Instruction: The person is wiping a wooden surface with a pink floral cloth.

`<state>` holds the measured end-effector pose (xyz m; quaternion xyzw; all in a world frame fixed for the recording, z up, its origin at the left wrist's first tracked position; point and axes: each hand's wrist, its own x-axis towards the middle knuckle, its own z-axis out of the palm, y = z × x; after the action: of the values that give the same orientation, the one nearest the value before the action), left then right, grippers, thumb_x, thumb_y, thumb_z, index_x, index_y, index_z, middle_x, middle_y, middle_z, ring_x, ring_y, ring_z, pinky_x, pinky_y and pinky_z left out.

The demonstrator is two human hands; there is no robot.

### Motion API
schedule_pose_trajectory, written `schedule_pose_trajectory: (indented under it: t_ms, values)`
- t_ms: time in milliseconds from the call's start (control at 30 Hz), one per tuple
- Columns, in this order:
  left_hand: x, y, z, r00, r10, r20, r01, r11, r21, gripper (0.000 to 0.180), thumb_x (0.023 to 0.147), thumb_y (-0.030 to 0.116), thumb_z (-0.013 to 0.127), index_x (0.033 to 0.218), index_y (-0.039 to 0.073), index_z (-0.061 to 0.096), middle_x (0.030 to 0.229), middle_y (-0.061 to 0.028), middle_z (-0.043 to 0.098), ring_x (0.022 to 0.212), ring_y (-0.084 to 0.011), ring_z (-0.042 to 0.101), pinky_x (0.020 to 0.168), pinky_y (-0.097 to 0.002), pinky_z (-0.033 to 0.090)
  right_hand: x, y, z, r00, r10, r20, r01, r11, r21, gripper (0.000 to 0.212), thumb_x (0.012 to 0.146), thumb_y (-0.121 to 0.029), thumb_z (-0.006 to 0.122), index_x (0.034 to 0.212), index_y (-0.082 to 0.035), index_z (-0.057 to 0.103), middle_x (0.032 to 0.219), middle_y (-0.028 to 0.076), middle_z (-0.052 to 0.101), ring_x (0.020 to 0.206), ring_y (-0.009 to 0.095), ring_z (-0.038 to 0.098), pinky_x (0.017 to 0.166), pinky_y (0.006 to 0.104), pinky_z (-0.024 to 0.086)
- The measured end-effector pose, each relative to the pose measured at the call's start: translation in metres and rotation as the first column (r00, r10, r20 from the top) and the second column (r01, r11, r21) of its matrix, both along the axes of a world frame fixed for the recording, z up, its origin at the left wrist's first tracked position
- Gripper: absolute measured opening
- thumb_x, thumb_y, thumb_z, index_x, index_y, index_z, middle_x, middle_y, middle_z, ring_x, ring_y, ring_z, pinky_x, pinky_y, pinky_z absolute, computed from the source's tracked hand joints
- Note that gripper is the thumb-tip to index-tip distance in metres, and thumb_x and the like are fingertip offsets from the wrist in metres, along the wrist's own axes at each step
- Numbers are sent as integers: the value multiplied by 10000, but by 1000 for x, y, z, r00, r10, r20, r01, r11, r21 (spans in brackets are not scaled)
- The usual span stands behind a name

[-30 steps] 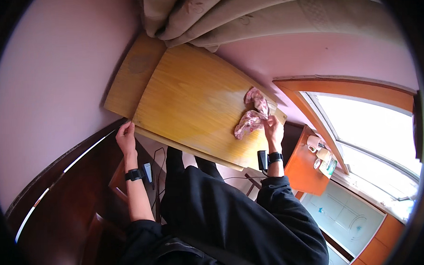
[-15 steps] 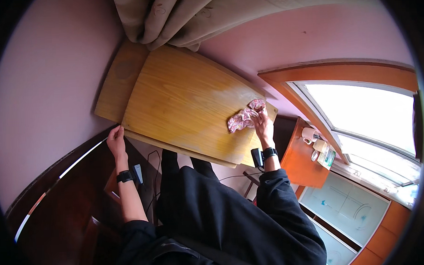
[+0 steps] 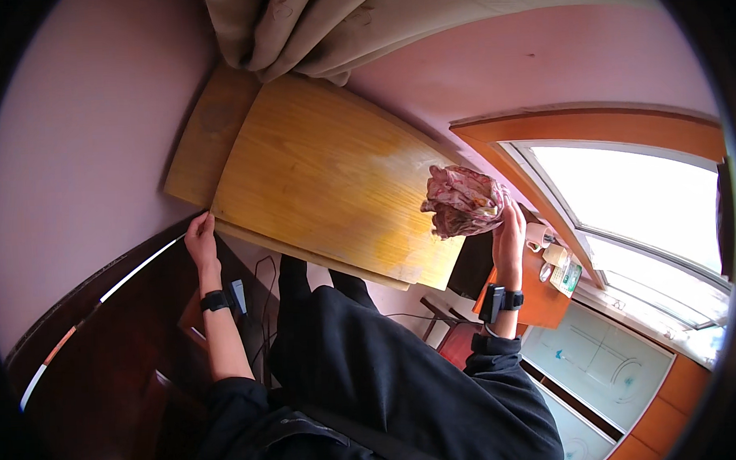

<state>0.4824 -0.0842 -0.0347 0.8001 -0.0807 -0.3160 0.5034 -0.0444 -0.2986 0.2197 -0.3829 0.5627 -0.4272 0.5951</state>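
A crumpled pink patterned cloth hangs from my right hand, whose fingers are closed on its right side. It is raised over the right end of a yellow-brown wooden tabletop. Dull, hazy patches show on the wood toward its right side. At the tabletop's near left corner is my left hand, with thumb and fingers pinched at the edge. Both wrists wear black bands.
A wooden side panel adjoins the tabletop on the left. Beige curtains hang behind. To the right are a window, an orange-brown surface with a pink mug, and a glass-fronted cabinet. A dark cable runs below.
My right hand has moved right and lifted the cloth off the wood toward the tabletop's right end. My left hand stays at the corner.
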Motion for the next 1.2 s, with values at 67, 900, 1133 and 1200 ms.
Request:
schedule_pose_trajectory:
  t_ms: [67, 900, 1133, 1200]
  values:
    - [-1, -4, 0, 1000, -9, -13, 9, 1000, -4, 188, 966, 117, 743, 1121, 11, 748, 1024, -13, 720, 937, -114, 623, 864, -271, 493, 3, 0, -1, 865, -24, -502, -102, 969, -223, 214, 1070, -210, 584, 1053, -19, 680, 934, -33, 635, 856, 51, 547, 747, 214, 440]
    - [-1, 1, -7, 996, -57, 73, 58, 998, -14, 149, 938, 108, 769, 1058, 20, 759, 942, -1, 718, 855, -96, 617, 781, -264, 500, 30, -3, -226, 340, -347, -874, 5, 930, -367, 289, 918, -229, 746, 1041, -14, 598, 942, 146, 599, 910, 326, 556, 824, 465, 444]
    - [-9, 5, 1, 992, -31, 121, 29, 999, 22, 112, 939, 79, 754, 1019, 2, 742, 871, 11, 690, 792, -83, 585, 732, -256, 489, 218, -84, -215, 574, -228, -787, -198, 893, -403, 257, 961, -225, 663, 1147, -50, 637, 1049, 199, 637, 1048, 382, 607, 899, 486, 479]
    - [-17, -8, 5, 997, -29, 70, 30, 1000, -2, 116, 936, 77, 757, 1028, 9, 739, 877, 14, 684, 800, -81, 579, 749, -256, 486, 275, -86, -217, 610, -204, -766, -367, 784, -501, 261, 972, -196, 641, 1193, -60, 609, 1105, 200, 626, 1067, 392, 606, 913, 496, 478]
